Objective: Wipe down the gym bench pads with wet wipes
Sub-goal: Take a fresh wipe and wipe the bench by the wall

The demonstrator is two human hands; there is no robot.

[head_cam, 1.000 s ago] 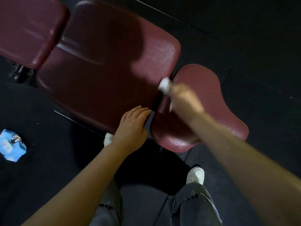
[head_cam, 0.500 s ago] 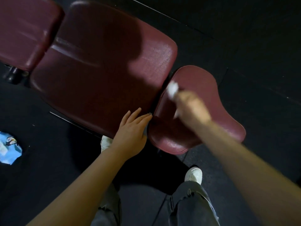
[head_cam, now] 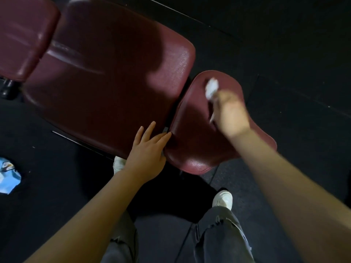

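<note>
Right hand presses wipe onto seat pad; left hand rests flat.

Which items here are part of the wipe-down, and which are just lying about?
In use: white wet wipe in right hand; small maroon vinyl seat pad; large maroon vinyl back pad under left hand.
Lying about: crumpled blue packet on black floor.

no readable text anywhere, blue wipes packet on the floor at the left edge shows only a printed picture, any lettering too small and blurred to read
</note>
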